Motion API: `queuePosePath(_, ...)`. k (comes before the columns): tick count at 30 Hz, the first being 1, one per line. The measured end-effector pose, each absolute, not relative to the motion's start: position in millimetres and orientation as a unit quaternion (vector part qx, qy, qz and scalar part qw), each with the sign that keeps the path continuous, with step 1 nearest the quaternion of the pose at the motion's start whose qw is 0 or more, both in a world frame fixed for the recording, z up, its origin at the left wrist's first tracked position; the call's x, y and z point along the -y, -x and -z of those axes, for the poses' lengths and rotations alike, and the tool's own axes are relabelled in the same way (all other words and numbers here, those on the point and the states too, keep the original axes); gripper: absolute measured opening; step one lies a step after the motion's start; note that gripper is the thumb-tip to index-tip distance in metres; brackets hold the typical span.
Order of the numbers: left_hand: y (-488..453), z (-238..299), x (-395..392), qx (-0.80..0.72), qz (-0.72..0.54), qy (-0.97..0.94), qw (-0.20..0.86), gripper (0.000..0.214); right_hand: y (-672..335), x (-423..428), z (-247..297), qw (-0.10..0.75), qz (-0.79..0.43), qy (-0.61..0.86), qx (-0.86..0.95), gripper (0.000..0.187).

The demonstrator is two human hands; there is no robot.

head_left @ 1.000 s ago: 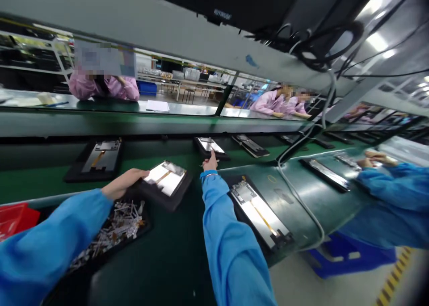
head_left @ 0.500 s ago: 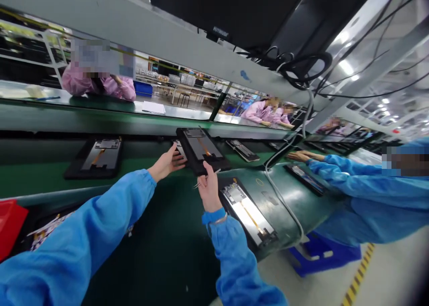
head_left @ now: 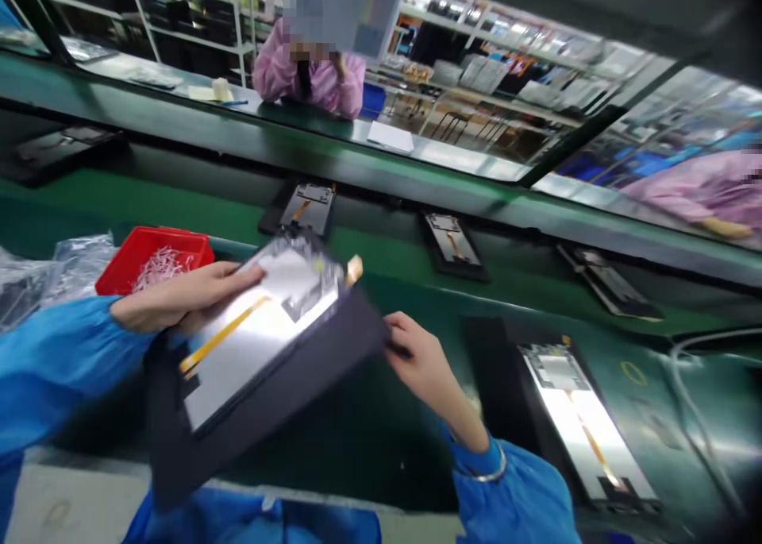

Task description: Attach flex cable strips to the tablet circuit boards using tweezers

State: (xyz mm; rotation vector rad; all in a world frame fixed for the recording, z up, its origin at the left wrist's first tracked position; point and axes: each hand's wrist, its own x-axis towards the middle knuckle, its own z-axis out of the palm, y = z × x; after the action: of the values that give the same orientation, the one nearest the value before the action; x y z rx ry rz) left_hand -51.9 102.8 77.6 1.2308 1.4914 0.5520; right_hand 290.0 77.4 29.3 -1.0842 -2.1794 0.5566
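Note:
I hold a black tray carrying a silver display panel with an orange flex cable, tilted above the near edge of the green bench. My left hand grips its far left side, thumb on the panel. My right hand pinches the tray's right edge, and something thin and dark pokes from its fingers. Both sleeves are blue.
A second tray with a panel lies on the bench at the right. More trays ride the green conveyor. A red bin and plastic bags are at the left. A person in pink sits across.
The tray has come off the conveyor toward me and now tilts over the near bench edge. The view swung left and down, and the blue-sleeved co-worker at the right is gone from sight.

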Motion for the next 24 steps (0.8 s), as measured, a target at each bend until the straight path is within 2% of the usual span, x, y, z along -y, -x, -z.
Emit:
queuePosePath(2, 59, -66, -76, -0.579, -0.149, -0.607, 0.524, 0.061, -270, -87, -27, 0.299, -0.217, 0.4, 0.839, 0.011)
queuePosePath(6, 38, -29, -31, -0.492, -0.042, -0.749, 0.441, 0.053, -211, -103, -21, 0.181, -0.24, 0.423, 0.855, 0.005)
queuePosePath(12, 21, -5, -2, -0.464, -0.044, -0.848, 0.254, 0.034, -157, -109, -7, 0.12, -0.26, 0.428, 0.857, 0.008)
queuePosePath(15, 32, -11, -6, -0.451, -0.078, -0.866, 0.2, 0.027, -155, -112, -5, 0.117, -0.273, 0.43, 0.853, 0.013)
queuePosePath(19, 47, -16, -31, -0.47, -0.147, -0.858, 0.145, 0.033, -161, -115, -14, 0.143, -0.298, 0.41, 0.85, 0.022)
queuePosePath(24, 44, -17, -64, -0.442, -0.224, -0.856, 0.149, 0.025, -168, -110, -23, 0.222, -0.375, 0.347, 0.831, 0.023)
